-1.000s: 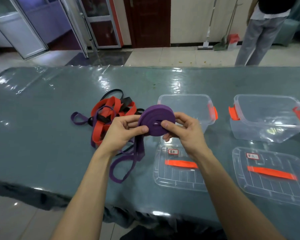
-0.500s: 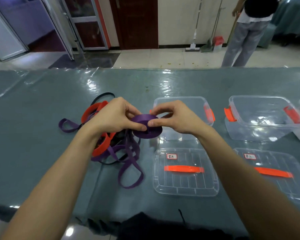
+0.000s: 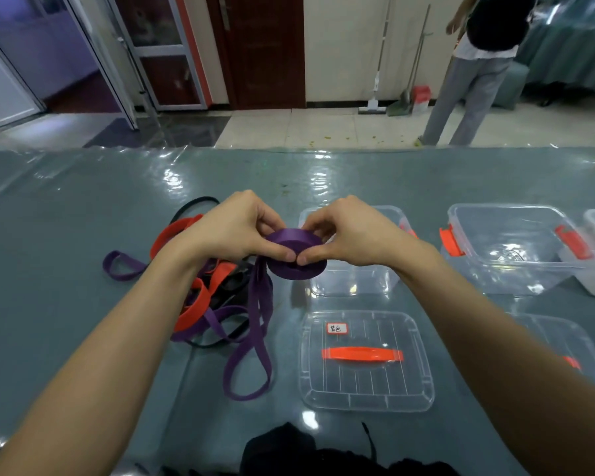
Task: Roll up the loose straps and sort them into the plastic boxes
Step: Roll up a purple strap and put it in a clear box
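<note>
Hands meet mid-view: my left hand (image 3: 234, 228) and right hand (image 3: 351, 235) each pinch the purple strap roll (image 3: 294, 266) between curled thumb and fingers, holding it flat above the table (image 3: 66, 304). Its unrolled tail (image 3: 255, 338) drops toward 6 o'clock and loops on the table, touching the tangle of red and black straps (image 3: 200, 300) at 8 o'clock of the roll. At 3 o'clock, partly behind my right hand, stands an open clear box (image 3: 354, 280), its labelled lid (image 3: 364, 383) at 5 o'clock, and a second open box (image 3: 509, 249) sits further out at 3 o'clock.
</note>
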Demonstrator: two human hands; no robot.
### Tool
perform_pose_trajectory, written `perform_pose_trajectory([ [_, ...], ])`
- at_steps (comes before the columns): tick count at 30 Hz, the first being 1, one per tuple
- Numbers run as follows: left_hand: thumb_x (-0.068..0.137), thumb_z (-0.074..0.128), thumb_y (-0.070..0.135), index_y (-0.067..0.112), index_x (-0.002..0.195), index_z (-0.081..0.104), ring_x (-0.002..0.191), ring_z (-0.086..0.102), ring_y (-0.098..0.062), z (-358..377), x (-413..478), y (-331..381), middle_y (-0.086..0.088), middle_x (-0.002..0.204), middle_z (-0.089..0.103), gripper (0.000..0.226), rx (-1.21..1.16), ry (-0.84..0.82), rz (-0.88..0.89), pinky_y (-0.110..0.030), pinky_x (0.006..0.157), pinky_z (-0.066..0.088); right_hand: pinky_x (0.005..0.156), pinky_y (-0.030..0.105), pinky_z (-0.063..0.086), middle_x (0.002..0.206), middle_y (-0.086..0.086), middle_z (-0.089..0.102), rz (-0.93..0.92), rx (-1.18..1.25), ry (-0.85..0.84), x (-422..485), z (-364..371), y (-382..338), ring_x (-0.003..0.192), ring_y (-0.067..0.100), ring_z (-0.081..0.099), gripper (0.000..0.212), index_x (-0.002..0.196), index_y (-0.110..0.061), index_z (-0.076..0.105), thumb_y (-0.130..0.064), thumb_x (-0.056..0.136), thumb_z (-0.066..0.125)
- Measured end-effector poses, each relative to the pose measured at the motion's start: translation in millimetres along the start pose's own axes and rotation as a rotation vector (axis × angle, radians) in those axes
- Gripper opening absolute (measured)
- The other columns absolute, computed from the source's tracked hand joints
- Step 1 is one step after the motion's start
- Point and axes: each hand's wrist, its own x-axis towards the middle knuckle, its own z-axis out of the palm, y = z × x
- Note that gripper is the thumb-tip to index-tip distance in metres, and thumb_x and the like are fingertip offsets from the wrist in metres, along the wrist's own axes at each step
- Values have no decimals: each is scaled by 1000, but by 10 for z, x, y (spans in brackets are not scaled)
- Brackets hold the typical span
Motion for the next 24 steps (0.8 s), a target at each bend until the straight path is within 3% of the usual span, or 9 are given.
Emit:
perform_pose_trajectory([
  [3,77,98,34,26,96,88,80,82,-13,-45,103,32,5,80,84,24,62,8,35,-44,79,66,73,47,58,72,1,74,13,-77,-20,39,-32,28,70,22,68,40,93,-18,82,-52,74,94],
  [6,75,100,34,28,99,88,84,84,-16,-76,167,6,3,85,85,27,-48,37,79,-35,80,68,79,45,63,82,1,82,61,123,41,36,-64,147,81,19,79,36,100,-19,84,-43,75,96],
  [9,71,101,31,28,98,88,86,84,-20,-22,163,-71,-4,90,85,30,-284,90,104,-23,76,64,71,29,62,81,-5,82,63,241,80,3,-67,258,80,13,80,29,97,-23,86,-38,75,98],
  [10,70,101,30,26,99,88,87,84,-21,8,153,-110,-7,92,85,32,-363,111,102,-23,77,64,68,23,61,80,-6,82,61,288,80,-8,-60,285,79,12,81,29,97,-23,86,-36,74,98],
  [13,69,101,29,18,102,89,89,84,-26,89,115,-211,-15,96,84,36,-551,160,86,-27,80,65,73,21,63,83,-3,83,73,426,71,-26,-43,357,82,14,82,32,101,-19,86,-31,74,99],
  [16,64,101,36,13,102,88,89,84,-26,130,108,-236,-17,97,84,46,-619,166,33,-26,80,64,67,8,54,80,-8,82,74,460,59,-42,-21,375,78,7,80,30,100,-24,86,-31,74,99],
  [20,60,104,44,13,104,87,91,84,-25,168,129,-257,-17,102,84,56,-678,113,-46,-27,78,65,72,17,60,83,-4,83,70,525,39,-44,5,406,82,14,82,29,101,-23,86,-25,75,99],
  [24,66,104,38,13,113,85,101,82,-30,264,111,-319,-19,110,83,56,-716,130,-35,-36,91,66,72,15,60,86,-5,83,84,605,61,-46,10,441,84,12,82,32,106,-19,86,-21,76,98],
])
